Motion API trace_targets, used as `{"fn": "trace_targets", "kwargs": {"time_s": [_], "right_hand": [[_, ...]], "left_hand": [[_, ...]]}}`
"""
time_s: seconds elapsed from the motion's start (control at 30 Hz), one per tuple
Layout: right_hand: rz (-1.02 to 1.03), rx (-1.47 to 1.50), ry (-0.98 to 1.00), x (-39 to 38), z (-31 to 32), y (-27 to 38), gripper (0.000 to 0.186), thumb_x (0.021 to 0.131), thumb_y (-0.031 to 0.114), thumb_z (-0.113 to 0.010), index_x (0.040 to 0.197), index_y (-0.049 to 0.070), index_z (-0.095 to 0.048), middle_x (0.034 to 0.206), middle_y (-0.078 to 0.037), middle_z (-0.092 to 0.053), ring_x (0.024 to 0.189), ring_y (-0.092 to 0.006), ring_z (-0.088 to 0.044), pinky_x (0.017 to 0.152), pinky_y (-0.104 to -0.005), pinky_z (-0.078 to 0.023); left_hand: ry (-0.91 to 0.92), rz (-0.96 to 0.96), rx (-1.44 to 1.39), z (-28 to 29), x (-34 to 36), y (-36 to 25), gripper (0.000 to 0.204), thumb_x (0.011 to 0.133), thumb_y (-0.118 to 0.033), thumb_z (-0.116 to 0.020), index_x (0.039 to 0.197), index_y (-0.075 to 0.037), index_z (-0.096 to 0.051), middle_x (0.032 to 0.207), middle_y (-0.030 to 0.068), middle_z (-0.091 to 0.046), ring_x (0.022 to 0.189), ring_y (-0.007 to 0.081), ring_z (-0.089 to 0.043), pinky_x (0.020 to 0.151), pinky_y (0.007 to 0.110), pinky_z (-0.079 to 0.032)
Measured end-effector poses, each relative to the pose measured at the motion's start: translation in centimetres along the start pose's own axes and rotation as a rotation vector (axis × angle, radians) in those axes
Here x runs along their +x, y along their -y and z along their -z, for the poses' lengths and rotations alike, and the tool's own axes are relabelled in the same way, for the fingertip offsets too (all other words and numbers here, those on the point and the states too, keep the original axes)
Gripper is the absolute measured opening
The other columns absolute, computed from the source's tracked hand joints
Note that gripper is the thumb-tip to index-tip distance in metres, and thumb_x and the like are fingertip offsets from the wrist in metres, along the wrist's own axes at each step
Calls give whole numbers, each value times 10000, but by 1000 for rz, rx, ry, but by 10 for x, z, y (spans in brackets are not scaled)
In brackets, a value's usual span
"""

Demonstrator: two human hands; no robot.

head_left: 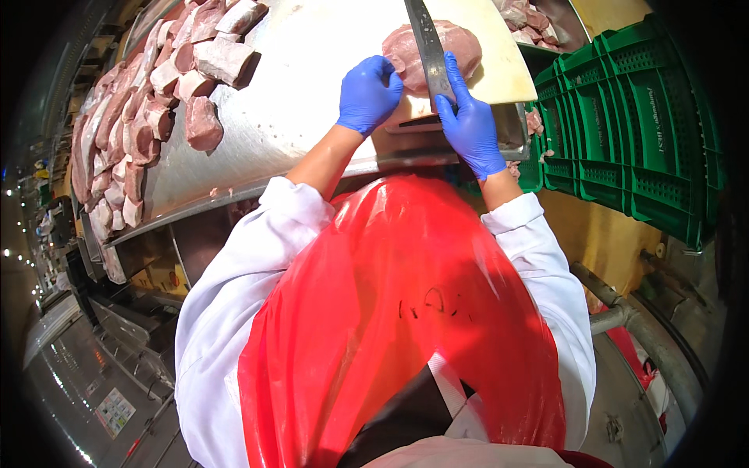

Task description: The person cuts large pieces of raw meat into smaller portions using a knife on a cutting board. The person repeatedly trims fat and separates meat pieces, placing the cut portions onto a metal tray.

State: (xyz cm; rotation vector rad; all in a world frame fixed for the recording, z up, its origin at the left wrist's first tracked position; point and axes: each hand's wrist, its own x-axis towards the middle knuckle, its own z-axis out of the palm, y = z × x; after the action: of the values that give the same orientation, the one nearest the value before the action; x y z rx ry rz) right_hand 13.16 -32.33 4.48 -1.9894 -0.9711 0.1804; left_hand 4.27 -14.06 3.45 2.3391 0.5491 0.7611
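Observation:
A large piece of raw pale-pink meat [460, 48] lies on a cream cutting board [503, 82] at the near right of the metal table. My left hand [370, 97], in a blue glove, has its fingers curled against the meat's left edge, seemingly pinching it. In my right hand [470, 125], also blue-gloved, is a knife [427, 48]. Its long blade points away from me across the top of the meat, with my index finger stretched along it. The knife's handle is hidden in my palm. Whether the edge has entered the meat I cannot tell.
Many cut meat pieces [140, 117] are heaped along the left of the metal table [269, 101]. Green plastic crates [624, 125] stand at the right, close to the board. Behind them a metal tray holds more meat [530, 19]. A metal rail [659, 343] runs at the lower right.

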Motion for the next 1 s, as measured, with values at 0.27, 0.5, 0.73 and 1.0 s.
{"fn": "trace_targets", "kwargs": {"time_s": [0.27,0.5,0.73,1.0], "right_hand": [[-53,-529,92,-1,-24,43,691,954,180,-556,1577,264,-269,757,-178,-659,648,-408,-645,602,-522,-513],[-240,-602,364,-117,9,84,726,949,154,-551,1593,230,-224,718,-188,-652,602,-404,-629,560,-511,-503],[-354,-285,105,-112,20,116,678,947,107,-546,1572,197,-300,719,-196,-630,657,-412,-639,592,-450,-484],[-212,-579,-85,23,-56,94,644,950,136,-516,1561,177,-316,753,-230,-662,661,-417,-658,607,-510,-503]], "left_hand": [[197,316,-486,20,2,24,155,832,-158,-700,810,-5,-690,684,65,-683,613,100,-608,604,276,-515],[201,348,-516,40,6,56,167,840,-161,-690,846,5,-699,709,92,-698,635,119,-635,618,287,-526],[244,246,-433,52,37,88,218,812,-191,-696,912,2,-674,774,128,-694,680,208,-665,661,339,-547],[198,-476,-131,12,47,76,127,752,-112,-673,868,-94,-624,836,121,-628,833,351,-597,760,468,-465]]}}
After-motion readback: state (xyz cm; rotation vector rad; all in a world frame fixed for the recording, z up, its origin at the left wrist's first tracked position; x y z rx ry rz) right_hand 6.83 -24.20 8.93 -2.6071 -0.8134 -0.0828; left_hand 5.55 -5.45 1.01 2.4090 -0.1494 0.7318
